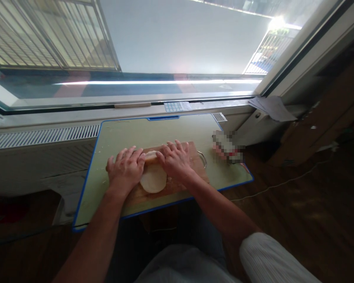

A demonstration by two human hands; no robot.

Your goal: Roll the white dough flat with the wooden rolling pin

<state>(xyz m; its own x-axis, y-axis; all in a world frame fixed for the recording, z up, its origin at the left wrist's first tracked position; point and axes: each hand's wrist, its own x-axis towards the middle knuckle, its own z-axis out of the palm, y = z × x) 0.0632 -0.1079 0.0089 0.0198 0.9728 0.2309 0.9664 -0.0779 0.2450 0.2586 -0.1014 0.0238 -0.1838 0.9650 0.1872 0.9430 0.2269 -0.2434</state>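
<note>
Though partly hidden — a rolling pin [150,158], apparently.

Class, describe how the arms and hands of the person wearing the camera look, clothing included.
The left hand and right hand are both ungloved, with no watch visible at either wrist. A pale, finely striped sleeve ends near the right elbow. The left forearm shows no sleeve within the picture.
</note>
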